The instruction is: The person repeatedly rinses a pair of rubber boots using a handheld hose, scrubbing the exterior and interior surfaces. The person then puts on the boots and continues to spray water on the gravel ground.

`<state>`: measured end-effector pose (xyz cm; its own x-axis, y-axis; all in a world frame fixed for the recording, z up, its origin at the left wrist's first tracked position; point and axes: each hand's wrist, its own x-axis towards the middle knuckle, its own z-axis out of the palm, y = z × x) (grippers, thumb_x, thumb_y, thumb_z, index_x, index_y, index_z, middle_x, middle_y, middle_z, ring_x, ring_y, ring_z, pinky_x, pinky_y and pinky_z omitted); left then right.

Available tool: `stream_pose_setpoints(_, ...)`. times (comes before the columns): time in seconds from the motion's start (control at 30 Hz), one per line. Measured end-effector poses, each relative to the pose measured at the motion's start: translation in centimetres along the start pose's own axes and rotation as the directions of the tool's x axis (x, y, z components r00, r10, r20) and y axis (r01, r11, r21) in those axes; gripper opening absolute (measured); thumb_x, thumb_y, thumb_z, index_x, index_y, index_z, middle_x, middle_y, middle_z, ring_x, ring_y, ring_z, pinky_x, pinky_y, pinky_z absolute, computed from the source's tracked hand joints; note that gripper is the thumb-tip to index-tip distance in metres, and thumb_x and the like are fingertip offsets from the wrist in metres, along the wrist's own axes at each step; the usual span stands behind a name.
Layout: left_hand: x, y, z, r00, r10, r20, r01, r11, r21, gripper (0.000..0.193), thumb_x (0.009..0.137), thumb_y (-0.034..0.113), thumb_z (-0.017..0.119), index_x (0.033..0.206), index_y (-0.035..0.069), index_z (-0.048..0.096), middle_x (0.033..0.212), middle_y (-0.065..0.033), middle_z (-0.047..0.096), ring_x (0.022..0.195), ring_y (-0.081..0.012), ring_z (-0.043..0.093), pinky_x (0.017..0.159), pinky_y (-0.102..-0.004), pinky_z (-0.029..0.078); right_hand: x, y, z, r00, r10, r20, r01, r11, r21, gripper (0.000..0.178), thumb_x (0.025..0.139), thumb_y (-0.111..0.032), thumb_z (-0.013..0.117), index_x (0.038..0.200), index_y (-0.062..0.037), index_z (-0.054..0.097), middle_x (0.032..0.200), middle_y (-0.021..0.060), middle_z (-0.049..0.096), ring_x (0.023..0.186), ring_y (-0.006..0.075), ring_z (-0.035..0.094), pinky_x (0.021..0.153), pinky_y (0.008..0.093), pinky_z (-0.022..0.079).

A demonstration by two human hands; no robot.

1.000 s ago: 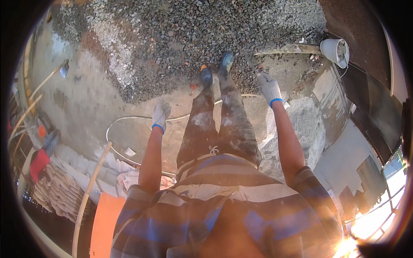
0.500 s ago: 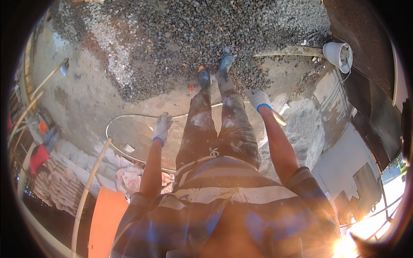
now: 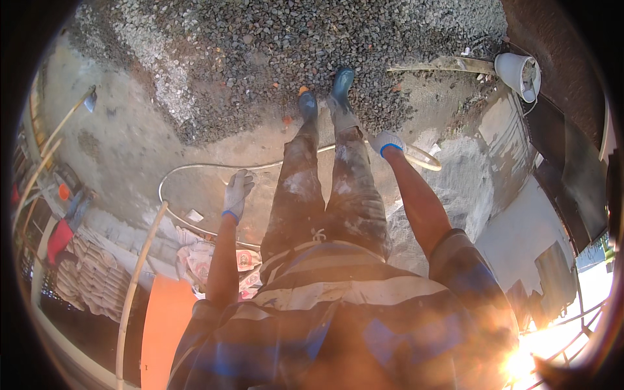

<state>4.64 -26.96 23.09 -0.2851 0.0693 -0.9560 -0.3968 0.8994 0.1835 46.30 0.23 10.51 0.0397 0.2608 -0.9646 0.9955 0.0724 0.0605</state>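
My left hand (image 3: 238, 193), in a pale knit glove with a blue cuff, hangs beside my left thigh. Its fingers are loosely apart and nothing is in them. On the other side, my right hand (image 3: 387, 142), gloved alike, is out beside my right leg with its back upward; the fingers are mostly hidden. A pale hose (image 3: 221, 166) runs in a loop across the ground past my legs and bends just beyond my right hand. Whether that hand touches the hose I cannot tell. My blue-green rubber boots (image 3: 342, 88) stand at the edge of the gravel (image 3: 273, 52).
A white bucket (image 3: 510, 67) lies tilted at the far right by a wooden plank (image 3: 448, 64). Leftward are a shovel (image 3: 90, 101), long poles (image 3: 138, 279), stacked sacks (image 3: 94, 279), an orange panel (image 3: 166, 325) and a person in red (image 3: 60, 243). Printed bags (image 3: 195, 260) lie near my left forearm.
My right hand has drawn slightly inward, and my left hand has swung a little outward. My right foot has moved slightly forward on the gravel. The view has shifted slightly.
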Motion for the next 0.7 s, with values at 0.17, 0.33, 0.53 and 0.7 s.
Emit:
stream_pose_setpoints(0.17,-0.3,-2.6,-2.2,0.999,-0.042,-0.019,0.041,0.999,-0.017,0.063,0.104,0.049,0.061,0.146,0.002,0.058,0.128,-0.0172,0.069,0.111,-0.0234,0.068,0.1,-0.0358,0.054,0.2,0.0,2.5,0.997,-0.006,-0.079,0.003,0.999,-0.042,0.075,0.098,-0.066,0.048,0.127,-0.0021,0.077,0.135,0.0288,0.069,0.13,0.0456,0.065,0.109,0.0534,0.052)
stream_pose_setpoints(0.33,-0.5,-4.3,-3.3,0.999,-0.036,-0.016,0.036,0.999,-0.028,0.064,0.104,0.051,0.061,0.146,0.002,0.058,0.126,-0.0165,0.07,0.107,-0.0227,0.068,0.1,-0.0355,0.054,-0.4,-0.9,2.9,0.997,0.041,-0.058,-0.043,0.999,-0.031,0.073,0.098,-0.066,0.05,0.124,-0.0035,0.078,0.131,0.0269,0.072,0.128,0.0446,0.067,0.108,0.0536,0.052)
stream_pose_setpoints(0.53,-0.5,-4.4,-2.6,1.0,-0.01,0.019,0.011,1.0,-0.029,0.062,0.106,0.05,0.06,0.146,0.003,0.059,0.128,-0.0168,0.07,0.111,-0.0232,0.069,0.099,-0.0345,0.053,-1.6,-1.4,3.9,0.999,0.014,-0.038,-0.018,0.994,-0.11,0.076,0.1,-0.071,0.045,0.129,-0.008,0.078,0.134,0.0195,0.074,0.127,0.0403,0.069,0.105,0.0555,0.054)
stream_pose_setpoints(0.7,-0.1,-5.3,-2.3,0.999,0.027,0.042,-0.025,0.998,-0.054,0.065,0.106,0.055,0.058,0.148,0.005,0.059,0.132,-0.0177,0.07,0.116,-0.0243,0.07,0.103,-0.036,0.054,-3.1,-2.3,3.4,0.998,0.058,-0.036,-0.062,0.991,-0.123,0.068,0.098,-0.065,0.053,0.13,-0.0105,0.077,0.137,0.0177,0.073,0.129,0.0391,0.068,0.104,0.0564,0.054)
